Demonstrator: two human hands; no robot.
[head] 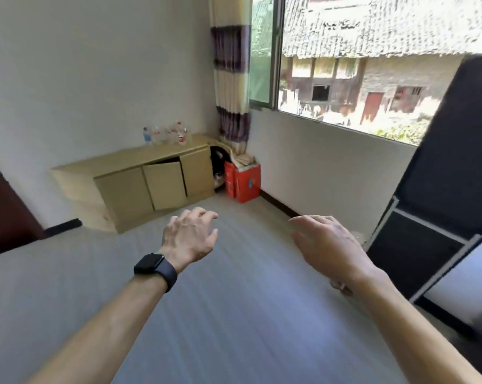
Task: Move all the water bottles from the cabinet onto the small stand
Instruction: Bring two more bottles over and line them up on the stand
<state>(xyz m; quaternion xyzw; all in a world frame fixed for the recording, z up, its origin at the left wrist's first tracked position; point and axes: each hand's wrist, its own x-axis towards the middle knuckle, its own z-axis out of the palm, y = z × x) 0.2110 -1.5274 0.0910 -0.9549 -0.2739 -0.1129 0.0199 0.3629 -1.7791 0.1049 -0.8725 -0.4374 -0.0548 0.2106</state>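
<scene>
Both hands empty, fingers spread: left hand, right hand. Water bottles stand upright on cabinet top, back edge, far ahead-left; left hand nearer.

Sparse room of a home, pale wood-look floor, plain white walls, low beige cabinet in the corner, striped curtain beside a sliding window, old tile-roofed house outside, red carton on the floor.
</scene>
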